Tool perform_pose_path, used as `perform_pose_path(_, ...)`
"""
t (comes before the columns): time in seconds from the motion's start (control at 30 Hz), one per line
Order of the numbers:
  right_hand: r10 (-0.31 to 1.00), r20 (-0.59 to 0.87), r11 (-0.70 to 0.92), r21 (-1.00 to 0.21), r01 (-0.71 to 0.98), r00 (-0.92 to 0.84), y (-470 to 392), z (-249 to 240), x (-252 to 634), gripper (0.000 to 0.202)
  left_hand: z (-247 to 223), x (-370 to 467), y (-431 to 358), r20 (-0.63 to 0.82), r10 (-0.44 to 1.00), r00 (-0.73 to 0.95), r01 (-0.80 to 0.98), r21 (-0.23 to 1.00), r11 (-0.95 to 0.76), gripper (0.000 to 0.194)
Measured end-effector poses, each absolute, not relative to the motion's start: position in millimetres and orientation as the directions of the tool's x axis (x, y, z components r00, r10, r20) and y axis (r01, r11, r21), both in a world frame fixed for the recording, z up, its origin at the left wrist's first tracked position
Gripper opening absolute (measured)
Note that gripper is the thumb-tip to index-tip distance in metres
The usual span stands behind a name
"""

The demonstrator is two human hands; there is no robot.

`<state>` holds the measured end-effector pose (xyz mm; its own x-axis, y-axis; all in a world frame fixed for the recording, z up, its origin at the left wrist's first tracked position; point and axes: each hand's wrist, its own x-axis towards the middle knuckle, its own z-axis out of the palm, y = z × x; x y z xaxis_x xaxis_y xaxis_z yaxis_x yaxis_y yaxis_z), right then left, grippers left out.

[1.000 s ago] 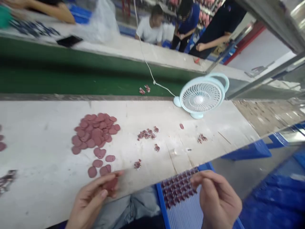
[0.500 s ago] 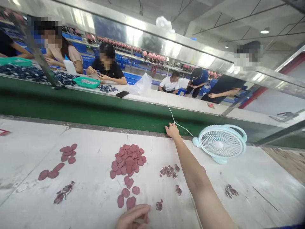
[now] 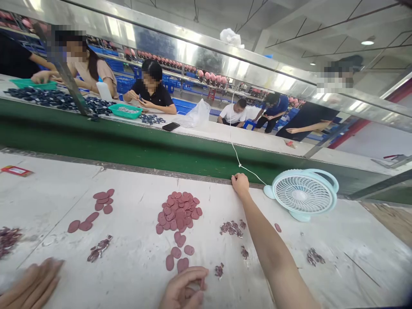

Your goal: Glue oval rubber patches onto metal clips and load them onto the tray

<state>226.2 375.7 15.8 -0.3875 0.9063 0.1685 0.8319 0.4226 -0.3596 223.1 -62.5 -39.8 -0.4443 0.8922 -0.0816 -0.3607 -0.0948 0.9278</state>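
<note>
At the bottom middle, my left hand (image 3: 186,286) is closed in a pinch, with a thin reddish oval piece (image 3: 202,283) seen edge-on between thumb and fingers. Just beyond it lie several loose dark-red oval pieces (image 3: 176,252), and farther off a heap of the same ovals (image 3: 179,212). My right arm reaches across the table to its far edge. There my right hand (image 3: 240,184) has its fingers curled in, and whatever they may hold is hidden. A white cord (image 3: 252,172) runs close beside that hand.
A light-blue fan (image 3: 299,195) stands right of my arm. Small piles of dark scraps (image 3: 232,228) dot the white table (image 3: 135,266). Another person's hand (image 3: 35,283) lies at the lower left. Behind the green channel (image 3: 144,152), co-workers sit at a bench.
My right hand's fingers, spread before, are now curled in at the far edge. The view has shifted left, and another person's hand has appeared at lower left. My left hand keeps its pinch.
</note>
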Motion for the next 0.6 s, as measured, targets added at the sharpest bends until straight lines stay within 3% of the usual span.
perform_pose_path(0.13, 0.901, 0.163, 0.43, -0.462, 0.775, -0.403, 341.8, 15.5, 239.6, 0.034, -26.6, 222.0, -63.8, -0.091, 0.883, -0.461, -0.342, 0.936, -0.082, 0.03)
perform_pose_path(0.33, 0.898, 0.113, 0.38, -0.685, 0.622, -0.424, 272.6, 25.0, 269.4, 0.033, -14.8, 215.0, -69.5, -0.096, 0.914, -0.395, -0.326, 0.944, -0.042, 0.034)
perform_pose_path(0.5, 0.928, 0.146, 0.266, -0.903, 0.336, -0.342, 186.4, 46.4, 337.9, 0.027, -13.9, 209.4, -73.8, -0.172, 0.892, -0.418, -0.453, 0.891, -0.041, 0.03)
perform_pose_path(0.6, 0.952, 0.071, 0.102, -0.991, 0.091, -0.297, 124.9, 47.3, 388.7, 0.03, -12.2, 209.9, -77.5, -0.266, 0.865, -0.425, -0.582, 0.812, -0.037, 0.029)
